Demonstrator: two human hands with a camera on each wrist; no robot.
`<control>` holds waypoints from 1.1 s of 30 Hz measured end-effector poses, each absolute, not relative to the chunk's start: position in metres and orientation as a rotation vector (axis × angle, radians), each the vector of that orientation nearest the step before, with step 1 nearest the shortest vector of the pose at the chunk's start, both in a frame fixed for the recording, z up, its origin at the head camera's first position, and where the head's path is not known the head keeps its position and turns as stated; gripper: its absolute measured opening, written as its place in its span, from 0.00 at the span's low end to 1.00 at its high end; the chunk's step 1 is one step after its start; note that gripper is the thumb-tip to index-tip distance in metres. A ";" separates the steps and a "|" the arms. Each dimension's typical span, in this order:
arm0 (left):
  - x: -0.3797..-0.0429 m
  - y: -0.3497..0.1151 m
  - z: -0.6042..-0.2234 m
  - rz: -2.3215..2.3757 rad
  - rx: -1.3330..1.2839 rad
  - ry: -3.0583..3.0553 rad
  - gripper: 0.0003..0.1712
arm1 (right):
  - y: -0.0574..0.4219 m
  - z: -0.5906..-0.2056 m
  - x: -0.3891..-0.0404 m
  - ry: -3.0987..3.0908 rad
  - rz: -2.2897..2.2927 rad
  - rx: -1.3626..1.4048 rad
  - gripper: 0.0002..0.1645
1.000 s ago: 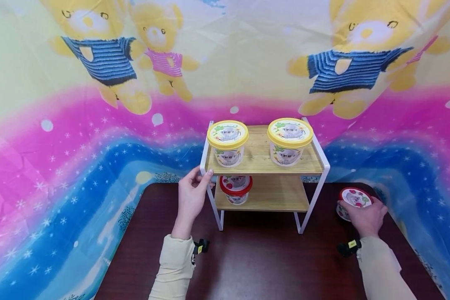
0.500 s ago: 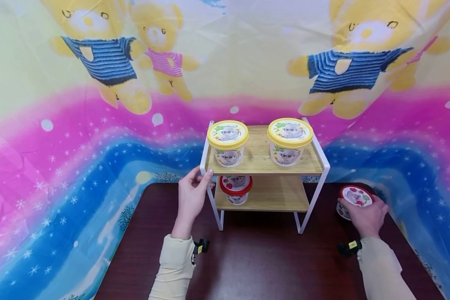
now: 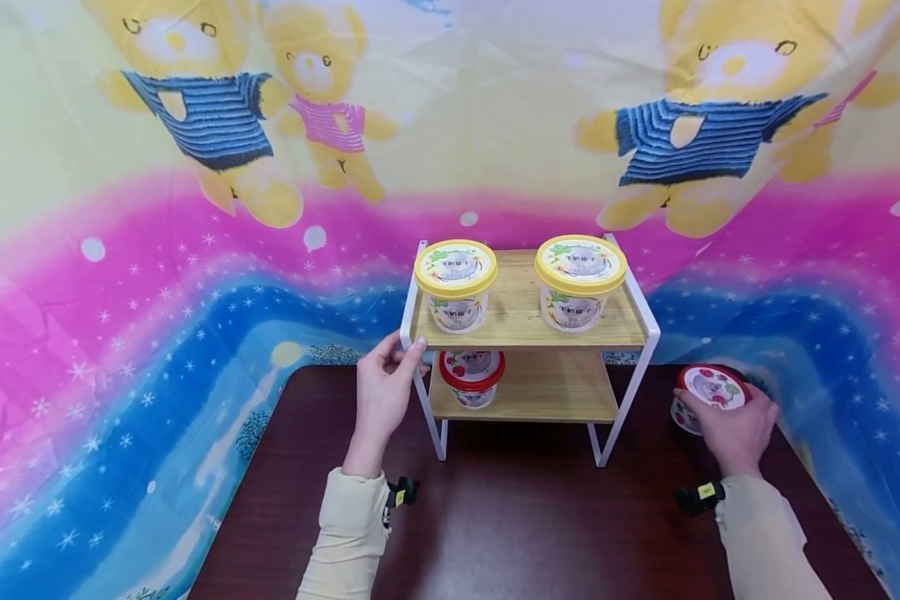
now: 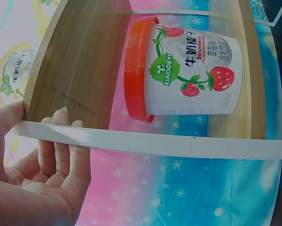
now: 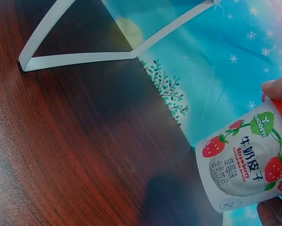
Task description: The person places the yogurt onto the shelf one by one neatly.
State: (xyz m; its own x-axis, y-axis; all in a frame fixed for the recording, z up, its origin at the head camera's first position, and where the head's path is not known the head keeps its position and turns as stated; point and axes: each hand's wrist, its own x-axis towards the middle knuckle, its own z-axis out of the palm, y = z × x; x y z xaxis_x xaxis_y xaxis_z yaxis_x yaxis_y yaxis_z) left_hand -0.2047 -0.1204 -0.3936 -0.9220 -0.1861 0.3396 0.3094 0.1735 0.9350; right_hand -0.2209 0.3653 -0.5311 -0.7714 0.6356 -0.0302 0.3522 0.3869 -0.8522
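A two-tier shelf rack [image 3: 525, 321] with wooden boards and white metal sides stands on the table. My left hand [image 3: 384, 387] grips its white frame at the front left corner of the upper board; in the left wrist view the fingers [image 4: 61, 160] curl round the bar. On the lower board sits a strawberry milk cup [image 4: 193, 70] with a red lid, partly hidden from above. To the right of the rack, my right hand [image 3: 742, 429] holds another red-lidded strawberry cup [image 5: 247, 160], thumb and fingers on either side near its lid. Whether its base touches the table cannot be told.
Two yellow-lidded cups, a left one [image 3: 456, 292] and a right one [image 3: 579, 287], stand apart on the upper board. The dark wooden table [image 3: 525, 525] ends close behind the rack, against a printed bear cloth [image 3: 495, 150].
The cup in my right hand has risen slightly in the head view, and its lid shows turned a little. My left hand and the rack have not visibly moved.
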 end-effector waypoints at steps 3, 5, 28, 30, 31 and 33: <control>-0.205 -0.120 -0.394 -1.803 -0.120 -2.079 0.22 | 0.364 -0.527 -0.221 -2.342 1.341 -0.862 0.68; -0.205 -0.121 -0.394 -1.805 -0.124 -2.078 0.22 | 0.363 -0.525 -0.221 -2.340 1.348 -0.858 0.69; -0.205 -0.121 -0.395 -1.799 -0.119 -2.080 0.22 | 0.356 -0.503 -0.218 -2.253 1.317 -0.840 0.67; -0.205 -0.121 -0.395 -1.800 -0.117 -2.080 0.22 | 0.355 -0.501 -0.216 -2.249 1.314 -0.840 0.66; -0.205 -0.121 -0.395 -1.801 -0.115 -2.080 0.22 | 0.355 -0.501 -0.216 -2.247 1.316 -0.840 0.66; -0.205 -0.121 -0.395 -1.800 -0.116 -2.082 0.23 | 0.354 -0.500 -0.214 -2.240 1.322 -0.840 0.66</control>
State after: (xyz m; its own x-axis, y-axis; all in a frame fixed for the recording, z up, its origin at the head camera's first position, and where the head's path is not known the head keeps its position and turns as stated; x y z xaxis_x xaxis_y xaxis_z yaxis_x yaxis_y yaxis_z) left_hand -0.2054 -0.1213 -0.3949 -0.9227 -0.1851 0.3382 0.3079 0.1740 0.9354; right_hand -0.2141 0.3543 -0.4998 -0.7365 0.6752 0.0401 0.2910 0.3699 -0.8823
